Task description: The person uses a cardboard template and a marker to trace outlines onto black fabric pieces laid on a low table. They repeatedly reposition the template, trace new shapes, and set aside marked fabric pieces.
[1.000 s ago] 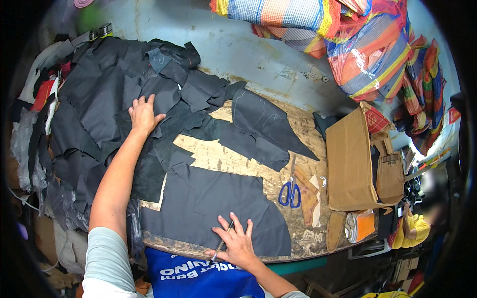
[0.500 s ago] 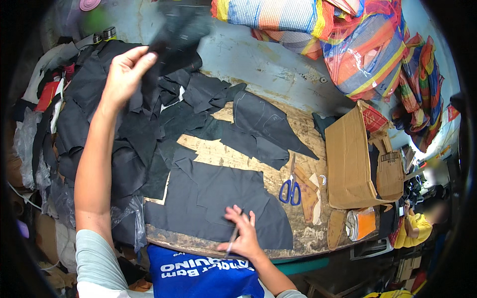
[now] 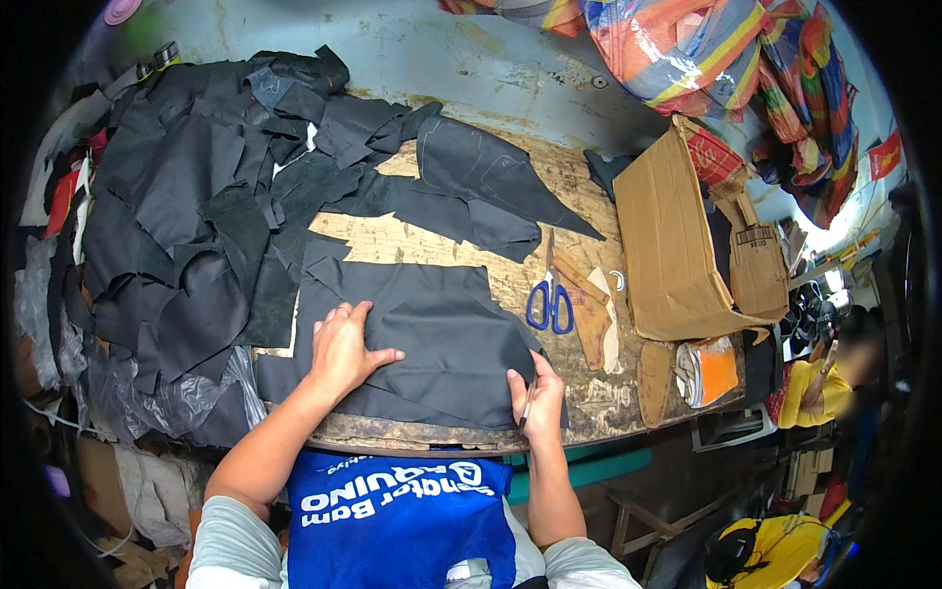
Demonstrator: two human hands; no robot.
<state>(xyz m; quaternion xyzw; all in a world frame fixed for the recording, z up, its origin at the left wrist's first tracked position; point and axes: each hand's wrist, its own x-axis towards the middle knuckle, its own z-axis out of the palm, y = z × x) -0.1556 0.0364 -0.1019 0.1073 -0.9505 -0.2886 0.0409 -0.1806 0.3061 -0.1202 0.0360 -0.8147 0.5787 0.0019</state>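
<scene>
Black leather sheets [image 3: 422, 319] lie one over another at the table's near edge. My left hand [image 3: 341, 349] rests on their left part, fingers flat and thumb spread to the right. At the right end, my right hand [image 3: 541, 401] is closed around a slim dark pen [image 3: 527, 402]; its fingertips also touch the sheet's right edge. Whether they pinch that edge, I cannot tell. Farther back lies a pointed black leather piece [image 3: 491, 172] with pale drawn outlines. Right of the sheets are blue-handled scissors [image 3: 550, 306].
A big heap of black leather scraps [image 3: 177, 216] covers the table's left side. Brown templates [image 3: 589, 319] lie beside the scissors. An open cardboard box [image 3: 667, 236] stands at the right. Striped mesh sacks [image 3: 677, 49] hang behind. A person in yellow [image 3: 819, 393] sits far right.
My left hand has come down from the upper left, letting go of a dark leather piece, onto the sheets. My right hand has moved right to their edge with the pen.
</scene>
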